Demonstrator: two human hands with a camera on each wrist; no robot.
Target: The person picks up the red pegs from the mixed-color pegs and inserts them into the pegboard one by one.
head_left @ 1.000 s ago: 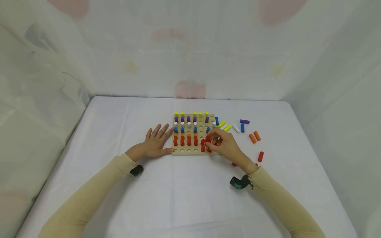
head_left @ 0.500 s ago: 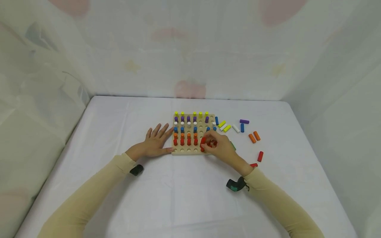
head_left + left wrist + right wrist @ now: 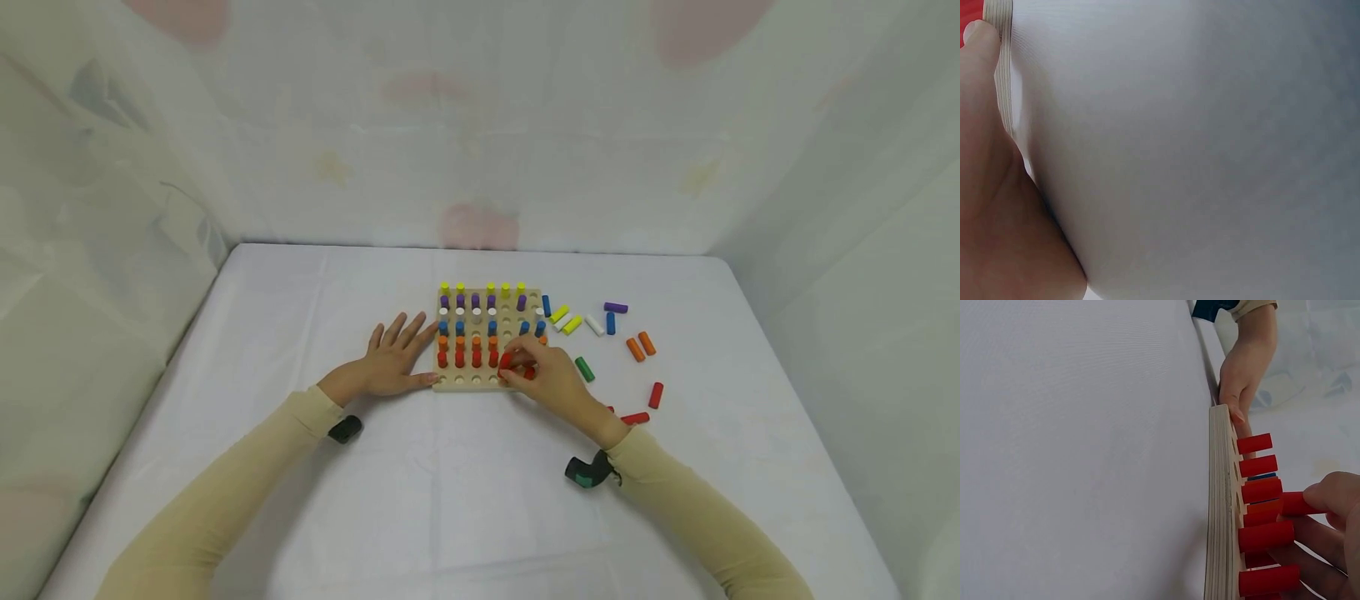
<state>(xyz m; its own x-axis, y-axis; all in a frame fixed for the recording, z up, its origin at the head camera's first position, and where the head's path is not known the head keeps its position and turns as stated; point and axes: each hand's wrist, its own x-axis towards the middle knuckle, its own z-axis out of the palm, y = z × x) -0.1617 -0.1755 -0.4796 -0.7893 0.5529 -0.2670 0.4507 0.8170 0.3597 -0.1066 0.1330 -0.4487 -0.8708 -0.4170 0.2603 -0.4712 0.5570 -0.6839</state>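
A wooden pegboard (image 3: 467, 387) stands on the table with rows of upright yellow, purple, white, blue, orange and red pegs. My left hand (image 3: 392, 365) lies flat with fingers spread, its thumb and a fingertip at the board's left edge. In the left wrist view the thumb (image 3: 979, 56) lies on the board's side. Between thumb and finger, my right hand (image 3: 557, 382) pinches a red peg (image 3: 1300, 503) close over the near part of the board, right of the standing red pegs (image 3: 1266, 536). Part of the board's near right is hidden under this hand.
Loose pegs lie to the board's right: a green peg (image 3: 584, 369), orange pegs (image 3: 647, 342), a purple peg (image 3: 616, 307), red pegs (image 3: 656, 395), plus yellow, white and blue ones. White cloth covers the table (image 3: 450, 500); curtains enclose its back and sides.
My right hand has shifted left along the near part of the board, bringing the red peg with it. The green peg has come into view behind it. My left hand stays still.
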